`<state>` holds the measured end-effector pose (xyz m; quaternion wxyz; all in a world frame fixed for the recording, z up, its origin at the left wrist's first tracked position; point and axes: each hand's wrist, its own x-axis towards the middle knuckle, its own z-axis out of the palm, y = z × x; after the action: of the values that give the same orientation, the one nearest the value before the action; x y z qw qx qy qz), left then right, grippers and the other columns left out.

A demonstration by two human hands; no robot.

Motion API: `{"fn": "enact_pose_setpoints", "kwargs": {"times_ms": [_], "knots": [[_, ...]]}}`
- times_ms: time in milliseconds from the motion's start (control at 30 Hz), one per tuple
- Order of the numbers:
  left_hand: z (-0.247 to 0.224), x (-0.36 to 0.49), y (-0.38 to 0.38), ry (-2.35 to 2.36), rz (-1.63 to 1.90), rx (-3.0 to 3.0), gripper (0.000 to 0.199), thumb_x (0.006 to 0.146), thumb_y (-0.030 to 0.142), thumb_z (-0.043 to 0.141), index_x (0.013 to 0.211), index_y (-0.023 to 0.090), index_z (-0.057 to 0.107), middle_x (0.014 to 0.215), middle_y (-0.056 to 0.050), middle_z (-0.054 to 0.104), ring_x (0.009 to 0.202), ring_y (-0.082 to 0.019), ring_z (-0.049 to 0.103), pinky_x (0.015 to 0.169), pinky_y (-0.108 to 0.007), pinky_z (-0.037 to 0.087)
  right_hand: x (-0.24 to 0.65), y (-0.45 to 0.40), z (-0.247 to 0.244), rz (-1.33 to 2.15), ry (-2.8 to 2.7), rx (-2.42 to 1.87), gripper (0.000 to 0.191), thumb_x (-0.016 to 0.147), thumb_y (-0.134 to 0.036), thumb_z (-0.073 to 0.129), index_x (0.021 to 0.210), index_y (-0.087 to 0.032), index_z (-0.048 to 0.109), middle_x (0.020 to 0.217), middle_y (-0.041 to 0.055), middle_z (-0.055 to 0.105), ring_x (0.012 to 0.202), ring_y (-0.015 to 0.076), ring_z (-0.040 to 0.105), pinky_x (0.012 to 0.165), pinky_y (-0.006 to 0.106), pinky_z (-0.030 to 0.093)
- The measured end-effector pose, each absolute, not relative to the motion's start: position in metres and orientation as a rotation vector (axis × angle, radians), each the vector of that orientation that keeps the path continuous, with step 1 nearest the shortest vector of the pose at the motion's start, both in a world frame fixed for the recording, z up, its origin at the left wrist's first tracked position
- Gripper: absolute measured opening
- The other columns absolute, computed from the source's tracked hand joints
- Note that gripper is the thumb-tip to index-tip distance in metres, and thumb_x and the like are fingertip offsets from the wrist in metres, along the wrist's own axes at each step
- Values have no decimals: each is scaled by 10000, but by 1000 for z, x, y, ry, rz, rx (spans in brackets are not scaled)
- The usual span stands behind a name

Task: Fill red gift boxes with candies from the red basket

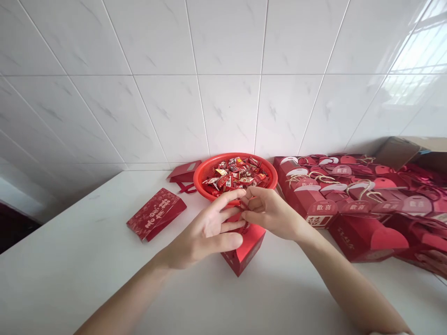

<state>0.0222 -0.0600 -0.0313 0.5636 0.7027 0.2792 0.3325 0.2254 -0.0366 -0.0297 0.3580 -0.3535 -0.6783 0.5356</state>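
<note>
Above a small red gift box (249, 249) my two hands meet, covering part of its top. My left hand (209, 232) has its fingers stretched out and apart, the fingertips close to the right hand's. My right hand (270, 211) is closed, thumb and fingers pinched together. A bit of red shows at its fingertips, too small and covered to name. Just behind the hands stands a red plastic basket (199, 180) with many wrapped candies (240, 173) in it.
A flat, unfolded-looking red box (157, 214) lies to the left, and another red box (185, 172) sits beside the basket. Rows of red gift boxes (349, 195) with rope handles fill the right. Another person's hand (433, 260) and a cardboard box (398, 151) are there too.
</note>
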Motion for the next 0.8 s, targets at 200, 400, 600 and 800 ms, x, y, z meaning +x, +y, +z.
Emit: {"fn": "enact_pose_setpoints", "kwargs": {"times_ms": [200,400,600,800], "knots": [[-56,36,-56,1325,891,2168,629,837,388,704,1410,267,474,1228,-91,560,932,-232,623,798,-404,573,227,-31,-35,1273,-1748,-913,150,723,-152,624,781,-198,494,694,-35,579,643,137,575,587,270,434],[-76,45,-50,1309,683,2360,208,916,344,583,1027,195,677,1112,-111,573,1075,-286,572,897,-438,549,232,-25,-42,1129,-1934,-1058,224,731,-182,636,847,-222,450,631,-93,410,576,98,378,532,241,288],[-82,48,-47,1301,615,2380,311,971,385,477,1109,181,666,1103,-126,581,1078,-302,579,896,-457,540,235,-26,-39,1008,-2137,-1132,441,769,-143,587,1190,-231,489,644,-86,506,624,130,464,593,254,366],[-84,44,-41,1215,698,2199,548,877,577,628,1268,194,603,1272,-134,607,1202,-326,561,1008,-474,486,247,-26,-28,854,-2068,-1110,406,808,-128,577,1205,-211,561,667,-70,481,639,126,476,612,268,387]]}}
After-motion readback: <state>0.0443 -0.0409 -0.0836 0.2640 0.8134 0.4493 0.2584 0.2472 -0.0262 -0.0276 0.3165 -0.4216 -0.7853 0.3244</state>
